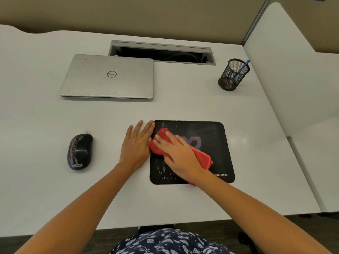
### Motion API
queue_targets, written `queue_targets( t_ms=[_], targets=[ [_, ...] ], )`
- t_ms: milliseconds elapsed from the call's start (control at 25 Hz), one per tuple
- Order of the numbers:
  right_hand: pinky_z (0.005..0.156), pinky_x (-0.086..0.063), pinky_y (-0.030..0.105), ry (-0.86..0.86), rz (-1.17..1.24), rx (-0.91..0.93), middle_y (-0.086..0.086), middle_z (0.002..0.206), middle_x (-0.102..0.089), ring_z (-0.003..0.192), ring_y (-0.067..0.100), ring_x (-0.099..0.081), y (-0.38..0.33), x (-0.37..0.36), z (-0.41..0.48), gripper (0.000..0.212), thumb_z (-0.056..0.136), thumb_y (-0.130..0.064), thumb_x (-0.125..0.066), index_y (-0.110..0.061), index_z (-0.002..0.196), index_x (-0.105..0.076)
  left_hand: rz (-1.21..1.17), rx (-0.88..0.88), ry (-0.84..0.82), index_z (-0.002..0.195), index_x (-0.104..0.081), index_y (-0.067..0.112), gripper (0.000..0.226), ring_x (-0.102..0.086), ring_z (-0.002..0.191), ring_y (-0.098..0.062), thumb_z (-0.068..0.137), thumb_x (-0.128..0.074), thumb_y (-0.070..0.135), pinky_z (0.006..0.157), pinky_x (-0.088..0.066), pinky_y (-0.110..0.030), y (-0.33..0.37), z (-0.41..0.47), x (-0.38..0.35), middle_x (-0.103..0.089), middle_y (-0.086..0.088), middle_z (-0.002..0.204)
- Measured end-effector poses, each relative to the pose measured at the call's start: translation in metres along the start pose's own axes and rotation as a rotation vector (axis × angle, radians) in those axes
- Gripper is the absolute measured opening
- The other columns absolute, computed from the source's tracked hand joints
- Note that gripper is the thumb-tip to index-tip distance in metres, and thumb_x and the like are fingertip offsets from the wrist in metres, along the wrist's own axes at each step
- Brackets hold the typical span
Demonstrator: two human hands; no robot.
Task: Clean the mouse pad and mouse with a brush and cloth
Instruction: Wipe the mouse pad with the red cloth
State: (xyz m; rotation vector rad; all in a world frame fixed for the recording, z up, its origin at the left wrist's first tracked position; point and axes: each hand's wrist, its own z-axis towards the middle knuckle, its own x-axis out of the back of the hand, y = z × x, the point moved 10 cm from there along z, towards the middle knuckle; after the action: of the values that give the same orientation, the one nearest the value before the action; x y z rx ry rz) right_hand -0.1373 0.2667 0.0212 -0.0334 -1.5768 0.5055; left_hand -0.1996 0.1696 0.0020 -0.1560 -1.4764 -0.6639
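A black mouse pad (218, 142) with a printed logo lies on the white desk, in front of me to the right. My right hand (178, 154) presses a folded red cloth (200, 157) flat onto the pad's left half. My left hand (137, 142) lies flat on the desk with fingers spread, its fingertips touching the pad's left edge. Pale streaks show on the pad's lower left. A black mouse (79, 151) rests on the desk to the left, apart from both hands. The blue brush (240, 69) stands in a mesh cup at the far right.
A shut silver laptop (108, 77) lies at the back left. Behind it is an open cable tray (161, 53) set into the desk. The black mesh cup (233, 76) stands back right. A white partition (286, 52) borders the desk's right side.
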Motion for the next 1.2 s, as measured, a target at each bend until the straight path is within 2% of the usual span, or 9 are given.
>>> queue_targets(
  t_ms=[200, 320, 480, 600, 680, 840, 960, 1080, 1200],
  targets=[
    [0.119, -0.005, 0.034, -0.163, 0.13, 0.184, -0.019, 0.153, -0.026, 0.146, 0.002, -0.003, -0.026, -0.016, -0.051, 0.051, 0.095, -0.023, -0.042, -0.033, 0.145, -0.035, 0.028, 0.009, -0.014, 0.151, -0.023, 0.02, 0.058, -0.016, 0.147, -0.023, 0.098, -0.007, 0.037, 0.12, -0.009, -0.045, -0.003, 0.002, -0.003, -0.025, 0.002, 0.157],
    [0.119, -0.009, 0.033, -0.156, 0.104, 0.2, -0.02, 0.153, -0.026, 0.146, 0.002, -0.004, -0.024, -0.013, -0.049, 0.053, 0.095, -0.023, -0.045, -0.034, 0.145, -0.033, 0.023, 0.01, -0.014, 0.151, -0.022, 0.02, 0.061, -0.013, 0.147, -0.023, 0.097, -0.003, 0.04, 0.12, -0.007, -0.046, -0.002, 0.002, -0.003, -0.023, 0.002, 0.157],
    [0.119, -0.018, 0.039, 0.006, 0.078, -0.003, -0.015, 0.154, -0.03, 0.146, 0.008, -0.013, 0.011, 0.008, 0.004, 0.054, 0.094, -0.023, -0.046, -0.034, 0.145, -0.034, 0.008, -0.004, -0.018, 0.152, -0.02, 0.021, 0.061, -0.011, 0.147, -0.022, 0.097, -0.003, 0.041, 0.12, -0.005, -0.045, -0.001, 0.001, -0.003, -0.022, 0.003, 0.157],
    [0.119, -0.019, 0.041, 0.038, 0.041, -0.133, -0.013, 0.155, -0.026, 0.147, 0.012, -0.012, 0.032, 0.014, 0.043, 0.053, 0.096, -0.024, -0.044, -0.032, 0.147, -0.032, -0.016, 0.022, -0.017, 0.152, -0.018, 0.023, 0.06, -0.01, 0.148, -0.019, 0.097, -0.003, 0.043, 0.121, -0.002, -0.043, -0.004, 0.002, -0.004, -0.022, 0.004, 0.158],
    [0.119, -0.017, 0.04, 0.043, 0.031, -0.136, -0.011, 0.156, -0.026, 0.147, 0.013, -0.011, 0.033, 0.011, 0.046, 0.053, 0.097, -0.024, -0.043, -0.03, 0.147, -0.031, -0.015, 0.023, -0.02, 0.152, -0.018, 0.024, 0.059, -0.01, 0.148, -0.019, 0.097, -0.004, 0.042, 0.121, -0.003, -0.043, -0.004, 0.001, -0.004, -0.022, 0.005, 0.158],
    [0.119, -0.012, 0.031, -0.07, 0.152, 0.11, -0.014, 0.152, -0.033, 0.146, 0.008, -0.015, 0.005, 0.001, 0.002, 0.054, 0.091, -0.019, -0.046, -0.03, 0.143, -0.04, 0.012, 0.004, -0.002, 0.152, -0.023, 0.021, 0.058, -0.015, 0.147, -0.022, 0.098, -0.008, 0.035, 0.12, -0.006, -0.045, -0.002, 0.0, -0.002, -0.025, 0.004, 0.157],
    [0.117, -0.017, 0.034, -0.176, 0.183, 0.286, -0.017, 0.147, -0.039, 0.145, 0.007, -0.019, -0.004, -0.006, -0.051, 0.047, 0.09, -0.023, -0.046, -0.031, 0.137, -0.049, 0.042, 0.022, 0.004, 0.151, -0.025, 0.022, 0.056, -0.016, 0.147, -0.021, 0.099, -0.009, 0.035, 0.12, -0.008, -0.045, -0.005, 0.001, -0.002, -0.026, 0.005, 0.156],
    [0.117, -0.015, 0.033, -0.216, 0.127, 0.298, -0.02, 0.148, -0.035, 0.145, 0.003, -0.015, 0.012, -0.001, -0.086, 0.047, 0.092, -0.026, -0.046, -0.035, 0.139, -0.044, 0.027, 0.026, -0.012, 0.152, -0.021, 0.023, 0.059, -0.012, 0.147, -0.02, 0.098, -0.004, 0.04, 0.12, -0.004, -0.045, -0.005, 0.001, -0.004, -0.022, 0.005, 0.158],
    [0.117, -0.01, 0.03, -0.246, 0.069, 0.324, -0.02, 0.15, -0.031, 0.146, 0.004, -0.01, 0.007, -0.003, -0.082, 0.049, 0.093, -0.029, -0.044, -0.035, 0.142, -0.04, 0.033, 0.036, -0.003, 0.152, -0.02, 0.022, 0.058, -0.011, 0.148, -0.019, 0.099, -0.005, 0.04, 0.12, -0.002, -0.045, -0.004, 0.0, -0.003, -0.021, 0.006, 0.158]
  ],
)
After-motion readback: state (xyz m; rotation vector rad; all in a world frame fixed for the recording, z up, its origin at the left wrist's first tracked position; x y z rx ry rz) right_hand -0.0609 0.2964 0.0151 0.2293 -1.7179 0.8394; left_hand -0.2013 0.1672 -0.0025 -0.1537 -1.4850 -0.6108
